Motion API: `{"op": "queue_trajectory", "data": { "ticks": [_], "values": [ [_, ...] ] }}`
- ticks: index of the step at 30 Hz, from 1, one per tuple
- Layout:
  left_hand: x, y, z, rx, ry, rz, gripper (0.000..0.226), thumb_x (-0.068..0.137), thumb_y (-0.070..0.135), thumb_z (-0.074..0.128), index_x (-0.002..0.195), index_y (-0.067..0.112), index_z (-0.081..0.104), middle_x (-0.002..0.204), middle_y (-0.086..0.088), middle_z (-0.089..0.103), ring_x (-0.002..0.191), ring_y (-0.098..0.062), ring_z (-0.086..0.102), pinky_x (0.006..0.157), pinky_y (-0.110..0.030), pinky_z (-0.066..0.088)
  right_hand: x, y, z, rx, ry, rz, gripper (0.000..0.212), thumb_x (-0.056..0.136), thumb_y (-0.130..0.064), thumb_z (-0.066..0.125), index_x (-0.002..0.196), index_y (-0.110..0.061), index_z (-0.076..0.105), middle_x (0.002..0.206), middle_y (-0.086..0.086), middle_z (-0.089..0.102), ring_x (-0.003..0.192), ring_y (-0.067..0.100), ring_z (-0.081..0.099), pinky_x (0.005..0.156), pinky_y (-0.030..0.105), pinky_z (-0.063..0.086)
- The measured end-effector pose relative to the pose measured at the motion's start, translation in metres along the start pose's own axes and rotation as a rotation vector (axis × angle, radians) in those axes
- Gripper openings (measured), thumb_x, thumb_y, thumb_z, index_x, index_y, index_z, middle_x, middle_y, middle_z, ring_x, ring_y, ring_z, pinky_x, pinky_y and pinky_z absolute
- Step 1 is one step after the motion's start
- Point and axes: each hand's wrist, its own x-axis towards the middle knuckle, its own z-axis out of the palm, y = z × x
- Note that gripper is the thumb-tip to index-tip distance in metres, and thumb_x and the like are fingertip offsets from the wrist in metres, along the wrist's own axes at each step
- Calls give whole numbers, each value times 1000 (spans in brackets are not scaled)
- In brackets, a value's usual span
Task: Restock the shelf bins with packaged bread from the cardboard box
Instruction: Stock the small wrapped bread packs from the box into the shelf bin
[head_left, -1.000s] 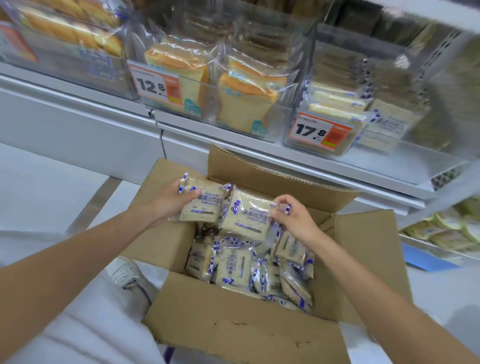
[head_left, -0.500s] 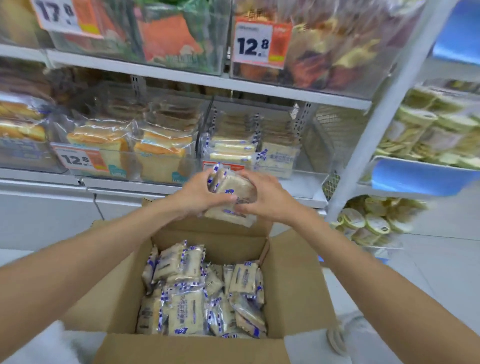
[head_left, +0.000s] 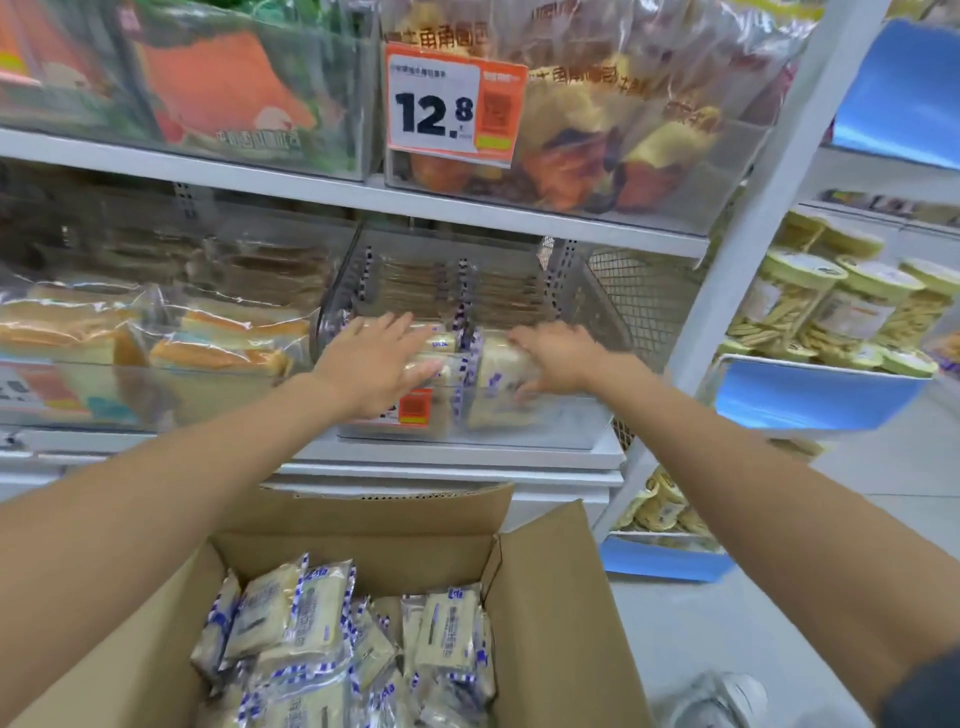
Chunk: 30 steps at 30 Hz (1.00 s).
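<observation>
Spanning the upper frame, the shelf (head_left: 467, 200) carries clear bins. The box (head_left: 550, 623) stands open at bottom centre, part full of bread (head_left: 311, 613), probably kept close for short reaches. The centre bin (head_left: 582, 421) holds matching packs (head_left: 496, 366). The left hand (head_left: 374, 364) lies flat on them, fingers spread, likely pressing them level. The right hand (head_left: 553, 364) touches a pack's end; blur hides any grip.

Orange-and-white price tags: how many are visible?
3: a 12.8 tag on the upper clear bin, a tag mostly behind the left hand, a tag cut off at the left edge. More may be hidden.
</observation>
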Motion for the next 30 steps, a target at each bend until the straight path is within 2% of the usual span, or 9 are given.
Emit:
{"op": "queue_trajectory", "data": {
  "ticks": [5,10,14,16,18,19,22,27,30],
  "values": [
    [-2,-3,12,98,93,17,89,81,66,-14,154,26,16,161,-7,22,148,-23,20,117,-43,19,22,2,6,-11,5,-14,77,75,-59,72,138,-27,42,131,8,52,124,31,45,107,47,29],
    [0,-5,19,95,158,27,87,85,65,-10,153,23,26,158,-8,29,146,-25,28,116,-45,23,25,10,15,33,59,35,88,68,-63,74,139,-23,40,133,5,49,124,27,43,109,46,31],
    [1,-4,22,94,176,12,87,85,64,-11,153,24,23,159,-7,28,146,-24,26,116,-45,21,22,13,17,134,97,39,92,61,-69,75,136,-31,38,135,4,44,128,28,38,111,49,26],
    [1,-4,22,103,177,11,86,85,64,-10,153,23,23,158,-7,29,146,-24,27,117,-45,22,22,12,19,93,130,49,101,63,-69,75,145,-36,27,153,8,26,143,34,20,115,59,13],
    [1,-5,22,117,184,15,85,87,64,-9,152,22,27,156,-9,33,144,-26,31,115,-46,24,21,10,20,122,94,70,113,66,-68,74,152,-45,3,163,4,-5,150,33,-4,114,65,5],
    [1,-5,23,122,188,16,84,89,63,-8,151,21,30,154,-10,37,142,-27,33,114,-47,27,22,9,20,132,72,67,115,67,-69,72,151,-47,-3,164,2,-7,150,33,-3,113,66,9],
    [1,-6,24,122,197,14,82,91,63,-6,150,20,34,151,-11,41,140,-28,37,112,-48,29,23,8,17,105,40,25,110,68,-71,70,153,-42,6,163,-2,11,147,33,15,114,61,24],
    [0,-5,23,103,210,9,83,90,63,-6,149,21,34,152,-10,40,141,-28,36,113,-47,28,20,23,14,128,-63,142,123,57,-81,68,152,-47,-2,162,-1,-17,149,33,-13,113,66,5],
    [0,-4,24,100,213,10,85,91,64,-7,148,20,37,151,-11,42,140,-28,38,112,-47,29,29,15,22,264,-61,174,136,44,-86,69,153,-38,3,164,4,-6,149,37,1,119,58,14]
  ]
}}
